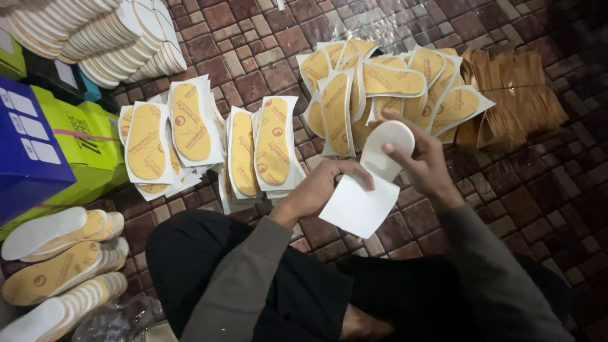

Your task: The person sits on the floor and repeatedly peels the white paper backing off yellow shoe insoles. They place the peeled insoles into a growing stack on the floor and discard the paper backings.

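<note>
Right hand (423,166) grips white insole (386,149) at centre frame, left hand (320,188) pinches its white sheet (360,208) at 6 o'clock; a skewed press would likely crease the sheet against the insole.

The insole (387,152) and the sheet (361,206) under it are plain white. Beyond them on the reddish-brown brick floor (532,190), the stickers (272,142) show yellow soles with red marks on white backing. Right of these lies a tan stack (516,95). The boxes (57,145) are blue and lime green.
</note>
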